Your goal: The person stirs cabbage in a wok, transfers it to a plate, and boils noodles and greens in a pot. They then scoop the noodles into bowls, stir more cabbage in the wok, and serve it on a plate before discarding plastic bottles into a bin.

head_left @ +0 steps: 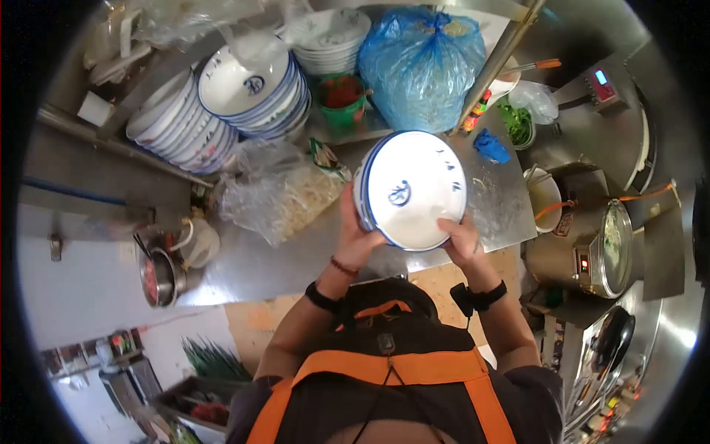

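Observation:
Between my two hands is a stack of white bowls with blue rims, tilted toward me above the steel counter. Blue markings show inside the top bowl. My left hand grips the stack's left side, its thumb at the rim. On the lower right, my right hand holds the rim with the thumb inside the top bowl. How many bowls are in the stack is hard to tell. Just left of my left hand lies a clear plastic bag of pale, noodle-like food.
More stacked bowls stand on the shelf at the back left, beside a green tub and a large blue plastic bag. A crumpled blue bag lies on the counter. Steel cookers stand at the right, a metal pot at the left.

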The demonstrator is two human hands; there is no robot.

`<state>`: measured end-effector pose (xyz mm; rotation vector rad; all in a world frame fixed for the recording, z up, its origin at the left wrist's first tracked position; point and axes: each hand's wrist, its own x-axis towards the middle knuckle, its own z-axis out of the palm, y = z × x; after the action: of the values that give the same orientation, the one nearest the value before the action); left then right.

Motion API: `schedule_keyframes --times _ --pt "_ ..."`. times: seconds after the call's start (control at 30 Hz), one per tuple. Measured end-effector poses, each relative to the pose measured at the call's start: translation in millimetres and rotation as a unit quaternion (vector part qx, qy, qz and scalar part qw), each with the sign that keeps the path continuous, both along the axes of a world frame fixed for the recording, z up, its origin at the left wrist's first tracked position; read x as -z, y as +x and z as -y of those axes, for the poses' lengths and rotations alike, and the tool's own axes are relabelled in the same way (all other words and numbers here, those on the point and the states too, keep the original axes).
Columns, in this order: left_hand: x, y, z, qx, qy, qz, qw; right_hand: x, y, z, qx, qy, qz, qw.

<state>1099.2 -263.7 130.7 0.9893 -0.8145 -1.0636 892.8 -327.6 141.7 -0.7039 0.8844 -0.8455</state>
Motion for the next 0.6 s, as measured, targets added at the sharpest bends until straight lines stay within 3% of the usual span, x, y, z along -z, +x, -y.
schedule_keyframes --times 0.07,0.17,0.27,0.33,0.4,0.5,0.6 --pt "40 -26 15 0.005 0.001 -0.011 1.000 21 -43 11 0.047 0.030 -0.006 0.998" --pt "61 -64 26 -0.024 0.138 -0.063 0.988 42 -85 13 0.163 -0.017 -0.038 0.986" --pt "77 -69 29 0.011 0.207 -0.205 0.957 67 -141 27 0.209 0.012 -0.084 0.974" --pt "102 -68 21 0.000 0.260 -0.254 0.931 111 -182 41 0.232 0.021 -0.078 0.969" --pt "125 -70 17 -0.024 0.293 -0.324 0.899 116 -190 42 0.259 0.077 -0.103 0.957" --pt "128 -65 11 0.003 0.332 -0.305 0.893 150 -193 44 0.285 0.088 -0.123 0.947" --pt "128 -58 0 0.012 0.341 -0.244 0.908 188 -200 42 0.299 0.058 -0.048 0.951"
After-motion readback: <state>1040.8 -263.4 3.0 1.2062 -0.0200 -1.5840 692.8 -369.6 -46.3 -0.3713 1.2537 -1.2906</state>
